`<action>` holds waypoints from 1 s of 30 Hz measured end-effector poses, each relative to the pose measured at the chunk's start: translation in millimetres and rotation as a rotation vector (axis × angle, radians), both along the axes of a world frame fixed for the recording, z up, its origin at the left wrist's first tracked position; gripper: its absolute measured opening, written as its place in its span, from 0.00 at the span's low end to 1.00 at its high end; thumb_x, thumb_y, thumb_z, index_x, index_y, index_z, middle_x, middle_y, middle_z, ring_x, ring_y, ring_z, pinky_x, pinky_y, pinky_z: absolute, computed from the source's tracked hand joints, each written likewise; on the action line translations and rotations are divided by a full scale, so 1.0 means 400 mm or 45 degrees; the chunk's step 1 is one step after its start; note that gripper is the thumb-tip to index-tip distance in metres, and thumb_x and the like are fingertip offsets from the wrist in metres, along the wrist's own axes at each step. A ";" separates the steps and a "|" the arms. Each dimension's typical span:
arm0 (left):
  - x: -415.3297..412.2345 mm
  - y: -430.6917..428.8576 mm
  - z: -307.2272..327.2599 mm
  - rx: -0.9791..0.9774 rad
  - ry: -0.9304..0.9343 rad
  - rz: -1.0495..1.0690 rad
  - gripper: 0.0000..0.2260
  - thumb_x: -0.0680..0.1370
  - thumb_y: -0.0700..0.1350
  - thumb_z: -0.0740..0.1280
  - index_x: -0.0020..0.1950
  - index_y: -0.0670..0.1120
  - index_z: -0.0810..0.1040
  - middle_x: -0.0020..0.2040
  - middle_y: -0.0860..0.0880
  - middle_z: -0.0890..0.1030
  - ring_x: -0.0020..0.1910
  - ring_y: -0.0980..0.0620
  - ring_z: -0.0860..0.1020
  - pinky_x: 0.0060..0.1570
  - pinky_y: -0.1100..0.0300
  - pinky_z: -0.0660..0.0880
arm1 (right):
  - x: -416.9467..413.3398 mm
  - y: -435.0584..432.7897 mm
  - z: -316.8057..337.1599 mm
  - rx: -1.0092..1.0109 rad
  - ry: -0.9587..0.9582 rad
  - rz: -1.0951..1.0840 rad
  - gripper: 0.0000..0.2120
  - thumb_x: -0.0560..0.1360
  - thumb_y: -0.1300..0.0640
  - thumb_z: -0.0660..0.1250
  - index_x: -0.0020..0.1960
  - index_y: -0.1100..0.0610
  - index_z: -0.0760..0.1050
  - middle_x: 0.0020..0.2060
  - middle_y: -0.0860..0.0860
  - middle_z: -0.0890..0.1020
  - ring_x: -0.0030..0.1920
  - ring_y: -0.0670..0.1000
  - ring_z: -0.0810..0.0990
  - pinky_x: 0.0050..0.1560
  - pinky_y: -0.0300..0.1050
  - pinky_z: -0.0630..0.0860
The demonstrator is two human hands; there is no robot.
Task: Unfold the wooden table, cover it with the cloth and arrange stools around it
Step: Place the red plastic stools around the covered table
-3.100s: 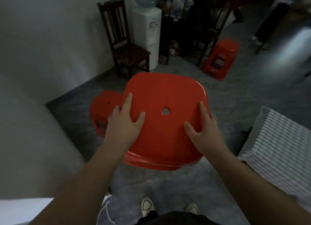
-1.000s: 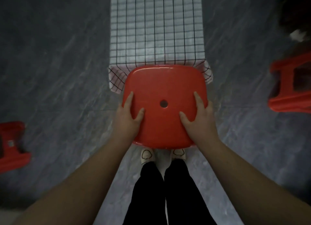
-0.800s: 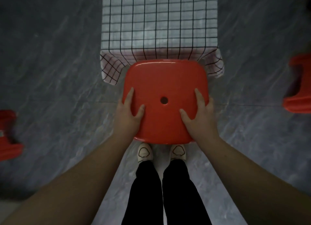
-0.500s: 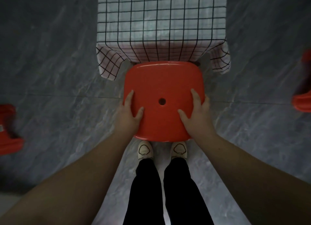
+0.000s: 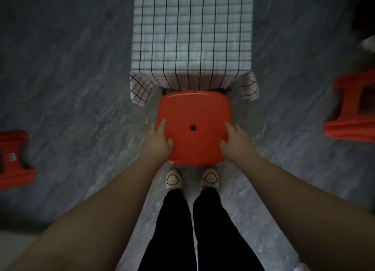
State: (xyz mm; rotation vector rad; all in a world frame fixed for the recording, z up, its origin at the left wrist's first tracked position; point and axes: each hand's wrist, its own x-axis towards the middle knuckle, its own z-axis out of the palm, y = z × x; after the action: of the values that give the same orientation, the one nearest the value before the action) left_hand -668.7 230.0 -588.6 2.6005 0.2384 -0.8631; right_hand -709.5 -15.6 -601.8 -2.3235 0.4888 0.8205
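Hands grip the red plastic stool (image 5: 194, 112) by its seat edges: left hand (image 5: 160, 140) and right hand (image 5: 235, 142) each curl round a side (thumbs on top). It sits at the near end of the checked tablecloth (image 5: 192, 37). A second red stool (image 5: 14, 159) is well off the tablecloth's left side, and a third red stool (image 5: 353, 108) is off its right.

Head-worn view — steeply downward, close.

Black trousers (image 5: 205, 230), white shoes (image 5: 173, 179)
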 end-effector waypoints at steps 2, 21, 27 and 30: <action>0.001 -0.005 0.110 -0.056 -0.061 -0.010 0.32 0.78 0.51 0.61 0.80 0.50 0.54 0.79 0.39 0.56 0.76 0.40 0.59 0.72 0.43 0.63 | -0.008 -0.017 0.090 -0.031 -0.043 0.036 0.37 0.68 0.47 0.53 0.76 0.57 0.63 0.68 0.62 0.70 0.67 0.64 0.69 0.67 0.61 0.69; -0.067 0.118 1.028 -0.187 -0.729 -0.480 0.27 0.80 0.55 0.61 0.77 0.46 0.64 0.75 0.44 0.68 0.74 0.45 0.64 0.73 0.46 0.63 | -0.194 0.173 1.009 -0.315 -0.830 -0.110 0.34 0.72 0.42 0.54 0.76 0.53 0.64 0.73 0.52 0.69 0.75 0.55 0.62 0.74 0.58 0.62; -0.066 0.024 1.047 -0.250 -0.696 -0.612 0.29 0.81 0.57 0.60 0.80 0.50 0.58 0.79 0.45 0.60 0.79 0.46 0.55 0.77 0.46 0.56 | -0.220 0.148 1.052 -0.366 -0.860 -0.243 0.33 0.74 0.42 0.54 0.77 0.52 0.61 0.74 0.53 0.66 0.76 0.55 0.60 0.77 0.52 0.56; -0.065 -0.063 1.069 -0.280 -0.733 -0.700 0.29 0.81 0.57 0.59 0.80 0.50 0.59 0.79 0.45 0.60 0.79 0.46 0.56 0.77 0.48 0.55 | -0.265 0.082 1.069 -0.438 -0.883 -0.332 0.36 0.73 0.39 0.52 0.77 0.53 0.62 0.74 0.55 0.68 0.75 0.57 0.62 0.76 0.54 0.57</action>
State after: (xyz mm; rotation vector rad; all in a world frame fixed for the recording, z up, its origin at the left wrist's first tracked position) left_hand -694.8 204.7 -160.8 2.5951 -0.7121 -0.2310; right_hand -815.4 17.1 -174.0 -2.5746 0.6266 -0.2238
